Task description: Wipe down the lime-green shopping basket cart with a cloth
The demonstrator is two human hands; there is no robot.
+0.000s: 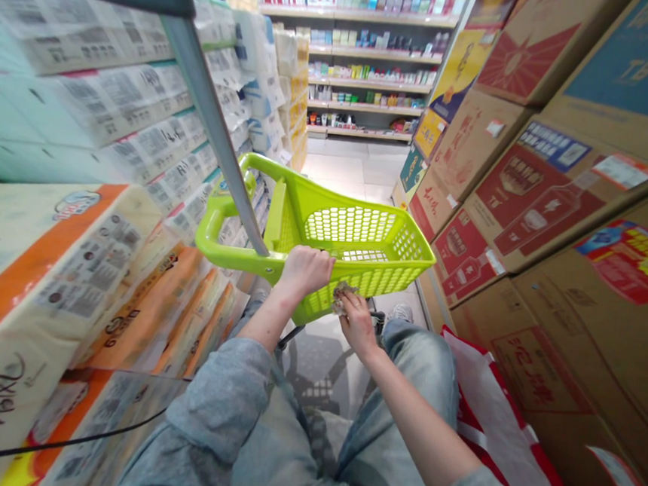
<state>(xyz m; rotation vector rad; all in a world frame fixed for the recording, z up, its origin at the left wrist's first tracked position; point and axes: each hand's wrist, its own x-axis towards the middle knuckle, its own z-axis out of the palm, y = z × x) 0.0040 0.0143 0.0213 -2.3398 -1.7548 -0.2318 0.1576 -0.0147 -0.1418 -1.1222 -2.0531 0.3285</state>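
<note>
A lime-green plastic shopping cart basket (367, 273) with perforated walls stands in front of my knees, and nothing shows inside it. My left hand (306, 267) is closed over the basket's near rim, beside the foot of the grey metal pole (220, 128). Lower and to the right, my right hand (357, 318) presses a crumpled, greyish-brown cloth (343, 296) against the outer side wall. Its fingers are bent round the cloth, which is partly hidden by them.
Stacked cardboard boxes (555, 195) line the right side. Packs of tissue paper (74, 251) are piled on the left. Shelves (368, 54) of small products cross the far end. A red-edged white bag (496, 409) lies by my right leg. A black cable (86, 430) hangs at lower left.
</note>
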